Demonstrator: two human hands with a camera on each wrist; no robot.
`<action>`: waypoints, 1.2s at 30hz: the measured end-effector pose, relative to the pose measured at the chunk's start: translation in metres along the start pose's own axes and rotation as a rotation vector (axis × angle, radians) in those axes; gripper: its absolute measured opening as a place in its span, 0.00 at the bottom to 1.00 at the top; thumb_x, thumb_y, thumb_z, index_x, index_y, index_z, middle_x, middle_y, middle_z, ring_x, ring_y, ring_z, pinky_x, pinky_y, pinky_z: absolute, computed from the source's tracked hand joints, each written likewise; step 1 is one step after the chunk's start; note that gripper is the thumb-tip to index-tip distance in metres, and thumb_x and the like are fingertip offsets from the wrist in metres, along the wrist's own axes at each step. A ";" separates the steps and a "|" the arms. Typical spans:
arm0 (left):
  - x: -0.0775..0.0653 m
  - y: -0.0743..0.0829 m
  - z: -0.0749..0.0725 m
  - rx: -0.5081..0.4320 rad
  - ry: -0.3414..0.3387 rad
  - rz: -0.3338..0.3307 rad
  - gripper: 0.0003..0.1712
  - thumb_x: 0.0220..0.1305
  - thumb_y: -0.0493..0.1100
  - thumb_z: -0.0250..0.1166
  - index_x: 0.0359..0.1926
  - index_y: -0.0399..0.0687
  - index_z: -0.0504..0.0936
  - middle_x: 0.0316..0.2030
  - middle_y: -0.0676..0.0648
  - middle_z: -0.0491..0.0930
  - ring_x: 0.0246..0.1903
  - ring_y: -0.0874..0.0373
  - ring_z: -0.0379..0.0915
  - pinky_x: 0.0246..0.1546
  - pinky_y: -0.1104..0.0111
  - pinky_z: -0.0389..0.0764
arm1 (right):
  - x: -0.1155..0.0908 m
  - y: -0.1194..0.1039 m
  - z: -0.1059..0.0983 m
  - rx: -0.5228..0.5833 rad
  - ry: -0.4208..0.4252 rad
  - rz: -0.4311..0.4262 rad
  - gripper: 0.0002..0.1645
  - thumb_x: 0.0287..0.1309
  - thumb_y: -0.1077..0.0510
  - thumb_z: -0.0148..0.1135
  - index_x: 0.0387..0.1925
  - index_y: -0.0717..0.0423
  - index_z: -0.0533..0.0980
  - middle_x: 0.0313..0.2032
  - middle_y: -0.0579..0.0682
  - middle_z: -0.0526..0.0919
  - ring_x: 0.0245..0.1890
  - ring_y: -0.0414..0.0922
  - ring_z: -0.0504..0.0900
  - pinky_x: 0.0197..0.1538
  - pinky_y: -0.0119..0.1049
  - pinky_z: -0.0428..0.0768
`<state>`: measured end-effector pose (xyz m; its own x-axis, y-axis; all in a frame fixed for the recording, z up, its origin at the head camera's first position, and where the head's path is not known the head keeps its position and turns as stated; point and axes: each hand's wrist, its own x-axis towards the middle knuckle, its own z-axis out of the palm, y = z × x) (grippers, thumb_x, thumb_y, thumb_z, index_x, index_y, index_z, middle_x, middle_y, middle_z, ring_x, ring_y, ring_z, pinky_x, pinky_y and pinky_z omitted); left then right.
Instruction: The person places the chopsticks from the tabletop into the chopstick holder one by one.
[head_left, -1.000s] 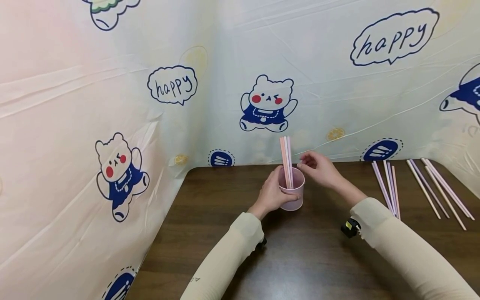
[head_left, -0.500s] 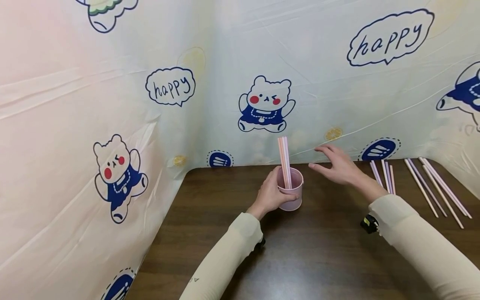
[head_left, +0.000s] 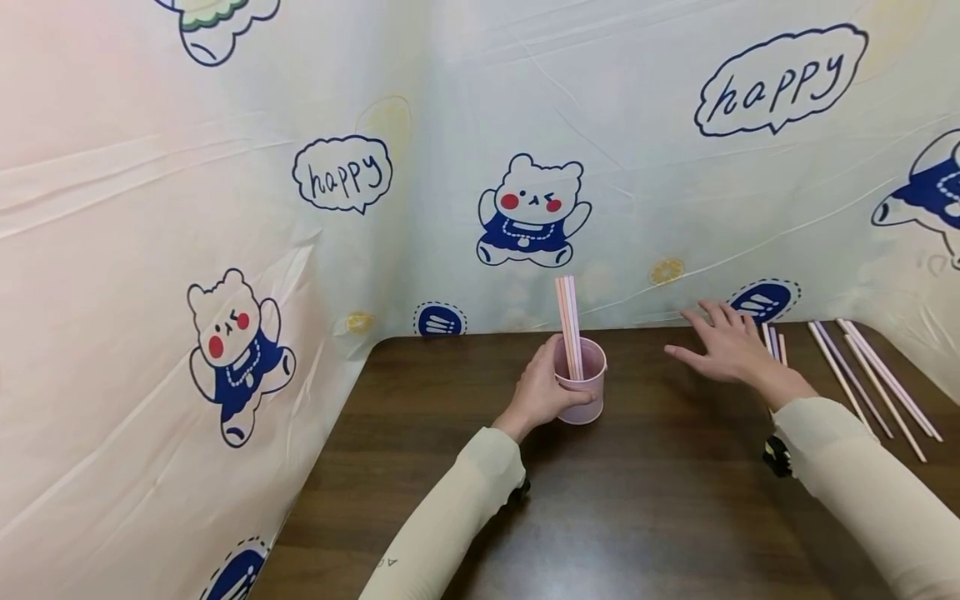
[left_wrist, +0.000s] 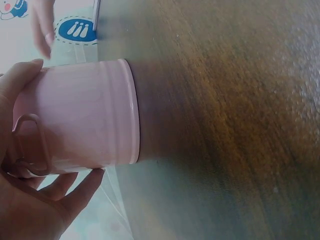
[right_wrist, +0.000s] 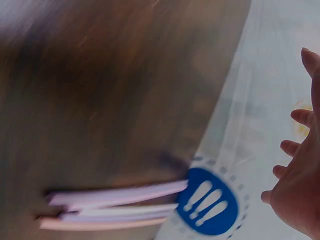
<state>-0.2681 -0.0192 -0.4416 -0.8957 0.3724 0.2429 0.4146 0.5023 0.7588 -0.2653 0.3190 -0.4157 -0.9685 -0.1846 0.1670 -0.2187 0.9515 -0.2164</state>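
My left hand (head_left: pixel 536 387) grips a small pink bucket (left_wrist: pixel 80 115) from its left side, thumb across the front, and the bucket stands upright on the table. A looped handle lug shows on its wall in the left wrist view. Several pastel straws (head_left: pixel 567 325), peach, white and pink, stand in the bucket and lean against its left side. My right hand (head_left: pixel 731 346) is off to the right with fingers spread and holds nothing. Close to it lies a small group of straws (right_wrist: pixel 120 194) in purple, white and peach, partly hidden by that hand in the head view.
Another group of loose straws (head_left: pixel 886 397) lies at the table's right side. The dark wooden table (head_left: pixel 600 517) ends at a patterned curtain (head_left: pixel 450 208) that hangs behind it and along the left. A black wrist camera (head_left: pixel 777 457) sits under my right cuff.
My right hand has moved from the bucket's rim rightward toward the nearer straws, its fingers spreading on the way. The left hand and bucket have stayed put.
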 end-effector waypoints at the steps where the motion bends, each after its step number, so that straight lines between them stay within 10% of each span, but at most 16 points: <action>1: 0.000 0.000 0.000 -0.003 -0.003 -0.002 0.55 0.43 0.51 0.85 0.71 0.63 0.65 0.58 0.55 0.74 0.56 0.55 0.76 0.55 0.56 0.78 | -0.002 0.007 0.001 -0.003 -0.005 0.012 0.53 0.67 0.27 0.53 0.77 0.59 0.57 0.75 0.72 0.50 0.72 0.76 0.47 0.67 0.77 0.44; 36: 0.000 -0.001 0.000 -0.024 -0.014 -0.026 0.58 0.42 0.50 0.86 0.73 0.65 0.63 0.59 0.56 0.73 0.58 0.54 0.75 0.56 0.55 0.78 | -0.071 0.140 0.004 0.139 -0.042 0.370 0.53 0.73 0.37 0.48 0.69 0.83 0.48 0.61 0.90 0.45 0.55 0.90 0.50 0.52 0.81 0.60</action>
<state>-0.2687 -0.0193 -0.4424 -0.9039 0.3703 0.2141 0.3867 0.4933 0.7792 -0.2276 0.4646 -0.4620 -0.9882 0.1522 0.0146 0.1351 0.9137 -0.3833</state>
